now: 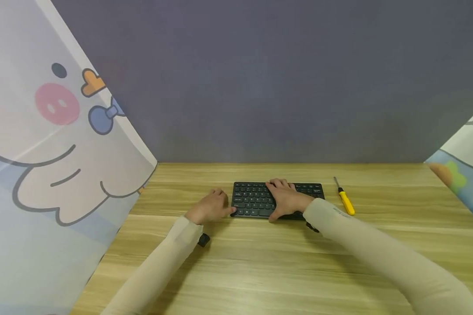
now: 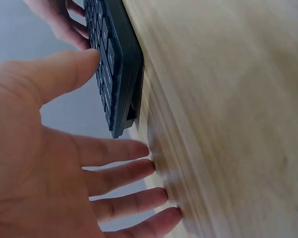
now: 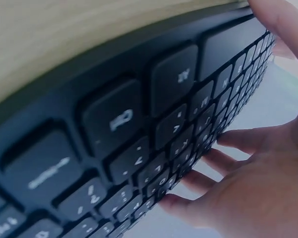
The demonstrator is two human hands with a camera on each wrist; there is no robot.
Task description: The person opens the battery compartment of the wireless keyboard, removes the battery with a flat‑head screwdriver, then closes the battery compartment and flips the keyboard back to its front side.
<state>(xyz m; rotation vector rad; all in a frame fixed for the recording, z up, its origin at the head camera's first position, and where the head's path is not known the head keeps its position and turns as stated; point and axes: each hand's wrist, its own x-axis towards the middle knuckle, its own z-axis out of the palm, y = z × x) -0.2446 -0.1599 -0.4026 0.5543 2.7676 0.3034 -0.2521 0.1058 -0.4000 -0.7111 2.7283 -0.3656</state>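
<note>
A black compact keyboard (image 1: pixel 256 200) lies on the wooden table, its keys facing up. My right hand (image 1: pixel 285 199) spans it from above and grips it, thumb at the near edge and fingers at the far edge. In the right wrist view, the fingertips of that hand (image 3: pixel 258 168) are partly hidden behind the keyboard's far side. Beside the keyboard's left end is my left hand (image 1: pixel 210 206). Its thumb touches the near left corner, while the other fingers (image 2: pixel 124 176) are extended, their tips on the tabletop past the keyboard's end.
A screwdriver (image 1: pixel 346 202) with a yellow handle lies to the right of the keyboard. Behind the wooden table (image 1: pixel 252 271) rises a grey panel (image 1: pixel 252 87). A cartoon-printed panel (image 1: pixel 114 183) borders the left side, and another printed panel (image 1: pixel 467 175) the right.
</note>
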